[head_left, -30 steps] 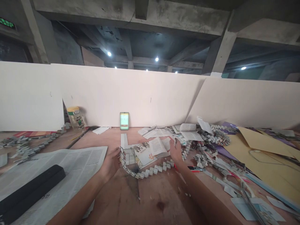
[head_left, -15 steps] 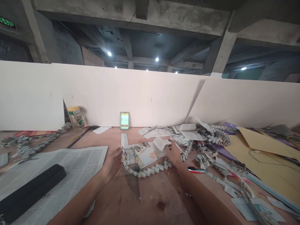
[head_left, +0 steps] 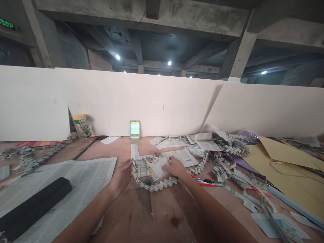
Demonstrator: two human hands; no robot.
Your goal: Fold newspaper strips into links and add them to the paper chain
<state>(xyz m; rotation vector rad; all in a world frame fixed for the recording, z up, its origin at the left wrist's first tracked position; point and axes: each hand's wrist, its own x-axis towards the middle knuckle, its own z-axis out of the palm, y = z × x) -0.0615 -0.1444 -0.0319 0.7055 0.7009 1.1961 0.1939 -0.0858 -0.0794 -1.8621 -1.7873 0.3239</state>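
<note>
My left hand (head_left: 123,174) is closed around the upper end of a zigzag chain of folded newspaper strips (head_left: 154,186). The chain curves across the tabletop toward my right wrist, which hides its far end. My right hand (head_left: 176,167) has its fingers bent and pinched at the edge of a printed paper piece (head_left: 157,164) with pictures on it. How much paper lies between the fingertips is hard to make out. A page of small print (head_left: 186,158) lies flat just beyond that hand. Under the chain's curve rests a clear set square (head_left: 144,194).
A red box cutter (head_left: 206,182) lies beside my right forearm. More paper chains (head_left: 235,146) and scraps pile up at the right, near tan card sheets (head_left: 291,162). On the left, a black case (head_left: 37,206) sits on newspaper (head_left: 83,189). A lit phone (head_left: 134,130) leans against the white board.
My right hand has moved left from the raised white page to the printed piece. That page now lies flat, and more of the box cutter shows. My left hand stays put.
</note>
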